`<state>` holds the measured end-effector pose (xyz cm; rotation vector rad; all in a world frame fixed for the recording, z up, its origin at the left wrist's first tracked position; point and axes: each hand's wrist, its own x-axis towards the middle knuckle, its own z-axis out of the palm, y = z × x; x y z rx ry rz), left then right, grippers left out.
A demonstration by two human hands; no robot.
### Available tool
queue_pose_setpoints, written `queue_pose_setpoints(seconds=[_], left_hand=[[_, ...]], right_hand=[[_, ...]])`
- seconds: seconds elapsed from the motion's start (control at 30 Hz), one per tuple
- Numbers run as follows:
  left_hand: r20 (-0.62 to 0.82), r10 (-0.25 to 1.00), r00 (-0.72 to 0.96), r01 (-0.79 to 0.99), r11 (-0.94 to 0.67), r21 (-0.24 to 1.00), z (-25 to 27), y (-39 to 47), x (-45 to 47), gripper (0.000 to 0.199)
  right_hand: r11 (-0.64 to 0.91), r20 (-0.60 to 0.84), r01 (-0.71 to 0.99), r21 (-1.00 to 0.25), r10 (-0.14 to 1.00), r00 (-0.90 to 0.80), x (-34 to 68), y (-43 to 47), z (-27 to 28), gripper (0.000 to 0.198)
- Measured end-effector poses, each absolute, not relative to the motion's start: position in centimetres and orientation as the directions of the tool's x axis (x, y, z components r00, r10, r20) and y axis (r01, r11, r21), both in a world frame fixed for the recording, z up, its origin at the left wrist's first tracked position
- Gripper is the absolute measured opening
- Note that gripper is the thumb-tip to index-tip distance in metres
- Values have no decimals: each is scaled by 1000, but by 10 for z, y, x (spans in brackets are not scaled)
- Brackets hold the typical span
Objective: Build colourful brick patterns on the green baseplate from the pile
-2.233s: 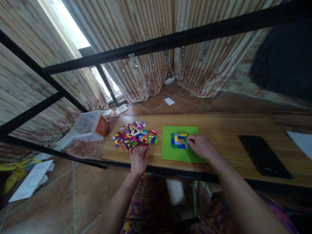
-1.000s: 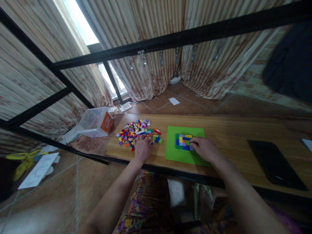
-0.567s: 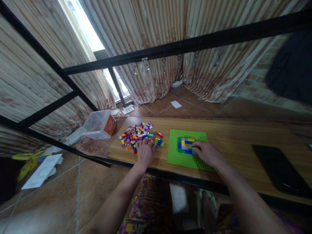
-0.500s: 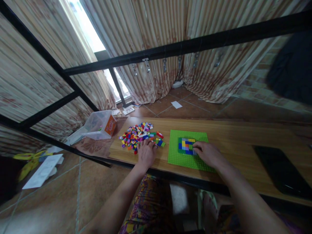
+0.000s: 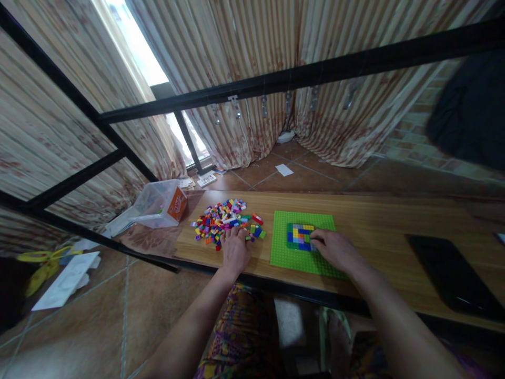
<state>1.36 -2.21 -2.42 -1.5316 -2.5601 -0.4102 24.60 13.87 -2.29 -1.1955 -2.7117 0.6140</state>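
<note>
A bright green studded baseplate [image 5: 282, 252] lies on the wooden table. On it stands a small block of toy bricks [image 5: 300, 238] in blue, green, yellow, white and orange. My right hand [image 5: 333, 248] touches the right side of this block, its thumb and fingertips pinched together; whatever is between them is hidden. Left of the plate a heap of loose, many-coloured toy bricks [image 5: 213, 223] is spread out. My left hand [image 5: 236, 250] rests at the heap's near right edge, palm down, fingers bent and slightly apart among the bricks.
A clear plastic box [image 5: 158, 202] with an orange label stands left of the heap. On the table's right lies a flat black panel [image 5: 450, 276]. A black metal bar [image 5: 260, 84] crosses beyond the table, before striped curtains [image 5: 252, 42]. Paper [image 5: 65, 281] lies at floor left.
The whole view has shifted slightly. My right hand stays at the brick block in the same pinch. Fingers of my left hand have moved slightly at the heap's edge.
</note>
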Motion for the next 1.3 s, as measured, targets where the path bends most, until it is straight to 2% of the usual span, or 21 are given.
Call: queue_pose_setpoints(seconds=[0.23,0.43,0.6,0.87,1.03,1.3], left_hand=[[262,833,-487,873,455,178,-23,-18,8,10],[241,830,-503,863,467,195,-26,-15,5,8],[280,819,-500,863,445,239,-25,-14,2,8],[304,892,-336,897,205,391,-17,-4,35,14],[262,937,-230,876,82,475,-21,18,78,19],[235,961,-142,897,25,440,-27,50,109,17]], right_hand=[[615,-30,676,-406,730,-682,246,137,-22,21],[604,-62,696,-388,736,-674,246,139,-22,23],[589,-68,701,-402,745,-664,246,139,-19,24],[578,-49,723,-378,767,-639,245,141,-16,23],[569,-57,736,-366,776,-628,246,140,-14,22],[563,-65,742,-365,779,-623,251,140,-6,22]])
